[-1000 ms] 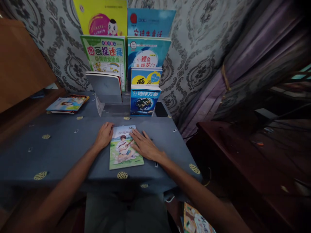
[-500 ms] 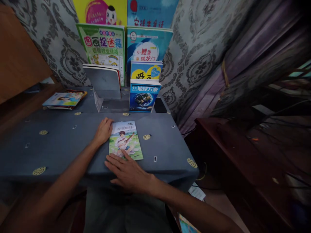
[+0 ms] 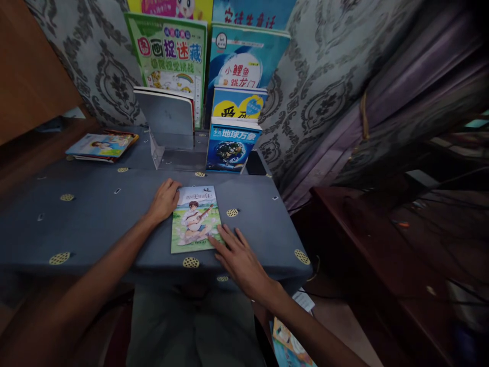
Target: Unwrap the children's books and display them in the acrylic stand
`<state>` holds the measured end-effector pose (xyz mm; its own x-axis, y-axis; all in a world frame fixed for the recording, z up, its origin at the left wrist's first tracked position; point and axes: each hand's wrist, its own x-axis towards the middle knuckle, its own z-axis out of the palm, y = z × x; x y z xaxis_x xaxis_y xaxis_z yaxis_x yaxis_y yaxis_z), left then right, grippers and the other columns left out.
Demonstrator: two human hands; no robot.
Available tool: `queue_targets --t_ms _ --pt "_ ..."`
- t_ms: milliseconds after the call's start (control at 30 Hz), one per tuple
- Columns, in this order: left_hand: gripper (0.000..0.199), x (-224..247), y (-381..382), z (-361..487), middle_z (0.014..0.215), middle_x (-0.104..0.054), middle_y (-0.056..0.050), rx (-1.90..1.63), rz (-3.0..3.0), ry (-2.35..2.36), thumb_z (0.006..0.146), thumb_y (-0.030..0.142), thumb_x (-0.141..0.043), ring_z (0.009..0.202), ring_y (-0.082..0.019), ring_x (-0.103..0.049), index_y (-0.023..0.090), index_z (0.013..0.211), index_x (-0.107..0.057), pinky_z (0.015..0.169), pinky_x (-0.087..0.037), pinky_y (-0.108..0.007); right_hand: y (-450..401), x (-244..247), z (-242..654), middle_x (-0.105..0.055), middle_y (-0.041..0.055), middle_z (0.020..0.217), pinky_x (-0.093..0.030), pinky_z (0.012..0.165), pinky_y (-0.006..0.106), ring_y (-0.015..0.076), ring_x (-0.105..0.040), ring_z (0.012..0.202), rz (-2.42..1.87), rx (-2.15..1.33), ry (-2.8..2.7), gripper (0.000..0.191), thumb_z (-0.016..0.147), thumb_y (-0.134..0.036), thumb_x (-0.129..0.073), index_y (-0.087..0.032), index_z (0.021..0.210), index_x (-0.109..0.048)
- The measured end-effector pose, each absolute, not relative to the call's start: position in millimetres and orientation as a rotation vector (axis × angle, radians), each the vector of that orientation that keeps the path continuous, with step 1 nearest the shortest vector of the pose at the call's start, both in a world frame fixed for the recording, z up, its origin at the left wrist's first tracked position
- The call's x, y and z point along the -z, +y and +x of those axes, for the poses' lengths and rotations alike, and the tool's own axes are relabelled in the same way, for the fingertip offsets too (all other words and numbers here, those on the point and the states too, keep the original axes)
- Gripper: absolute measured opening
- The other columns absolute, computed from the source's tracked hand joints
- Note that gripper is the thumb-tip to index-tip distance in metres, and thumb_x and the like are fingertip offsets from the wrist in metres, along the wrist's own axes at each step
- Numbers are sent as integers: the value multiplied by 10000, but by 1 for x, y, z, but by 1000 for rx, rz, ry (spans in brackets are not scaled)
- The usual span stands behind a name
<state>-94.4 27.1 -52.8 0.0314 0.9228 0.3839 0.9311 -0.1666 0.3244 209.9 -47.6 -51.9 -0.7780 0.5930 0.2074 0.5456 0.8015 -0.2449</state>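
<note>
A thin book (image 3: 196, 220) lies face up near the table's front edge, its cover showing a drawn figure seated on grass with a guitar. My left hand (image 3: 165, 200) rests flat at the book's upper left edge, fingers stretched forward and the thumb side touching the cover's border. At the lower right corner is my right hand (image 3: 242, 260), its fingers spread. One of its fingertips reaches onto the cover, while the others lie along the right edge. Neither hand is closed around the book.
A clear stand at the back holds several upright books, including a blue earth book (image 3: 231, 148) and a green book (image 3: 171, 51). A small stack of books (image 3: 101, 145) lies at left. A dark flat object (image 3: 255, 163) sits beside the stand. A dark red cabinet (image 3: 344, 229) stands right.
My right hand has moved right, from the book's lower left part to its lower right corner, uncovering the bottom of the cover. My left hand stays by the left edge. The view has tilted slightly downward.
</note>
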Motion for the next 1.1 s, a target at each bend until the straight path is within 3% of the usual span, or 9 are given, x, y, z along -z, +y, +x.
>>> queue_targets --t_ms 100,300,467,667,800,933,1100 --pt "288 51 30 -95 1034 -596 -90 803 -2244 -2040 922 191 -397 1002 -236 -562 174 1110 -615 958 -471 -385 -40 53 205 -452 148 1531 -412 1145 525 289 -399 1441 -828 -303 -2673 461 1006 -172 -432 -236 1461 -465" --pt "300 41 48 -97 1086 -606 -111 720 -2302 -2067 910 175 -389 1046 -250 -575 157 1109 -612 974 -463 -397 -38 44 166 -546 165 1446 -466 1099 515 317 -525 1340 -910 -272 -2595 388 965 -216 -567 -213 1352 -571" --pt "318 20 57 -83 1126 -614 -136 393 -2361 -2084 938 202 -377 1067 -272 -580 139 1135 -619 971 -453 -406 -29 33 149 -620 136 1367 -507 1035 472 302 -607 1240 -837 -407 -2557 318 947 -294 -608 -211 1253 -631" --pt "402 3 46 -40 1232 -619 -172 109 -2333 -2103 962 414 -432 1167 -331 -551 141 1202 -602 986 -429 -455 52 35 157 -734 90 1163 -527 934 397 241 -700 1033 -1088 -650 -2162 312 975 -229 -464 -205 1238 -629" --pt "511 -3 40 -10 1331 -581 -196 -8 -2266 -2203 928 499 -470 1291 -372 -474 140 1285 -543 1009 -420 -501 110 48 151 -750 73 1109 -512 948 370 207 -693 1026 -1183 -749 -1956 362 927 -136 -455 -214 1249 -602" --pt "517 -13 42 7 1316 -588 -236 -136 -2222 -2271 909 446 -482 1237 -403 -533 103 1291 -539 918 -483 -499 131 61 144 -763 60 1075 -488 985 375 193 -692 1007 -1170 -805 -1905 386 917 -110 -444 -205 1269 -571" --pt "479 -20 48 19 1108 -688 -269 -214 -2267 -2161 890 305 -494 1056 -358 -672 24 1275 -542 870 -510 -432 129 67 146 -762 54 1077 -465 1014 387 191 -669 1079 -1079 -817 -1956 383 943 -148 -429 -209 1305 -536"
